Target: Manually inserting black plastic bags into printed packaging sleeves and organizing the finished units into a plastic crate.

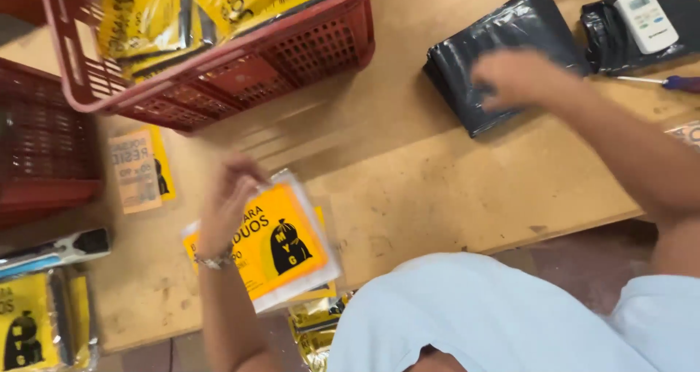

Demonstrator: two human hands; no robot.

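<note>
My left hand (pixel 232 197) pinches a clear packet with a yellow label (pixel 281 244) at its 11 o'clock corner; I'd best keep it flat and pinch firmly. It lies low centre, long axis running 10 to 4. My right hand (pixel 514 76) rests blurred on the folded black bags (pixel 503 44) at 1 o'clock; I cannot tell its grip

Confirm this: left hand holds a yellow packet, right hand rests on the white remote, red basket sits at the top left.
Wrong about the right hand: in the head view it rests on a stack of black bags, and the white remote lies apart. The left hand does hold the yellow packet, and the red basket sits top left.
</note>
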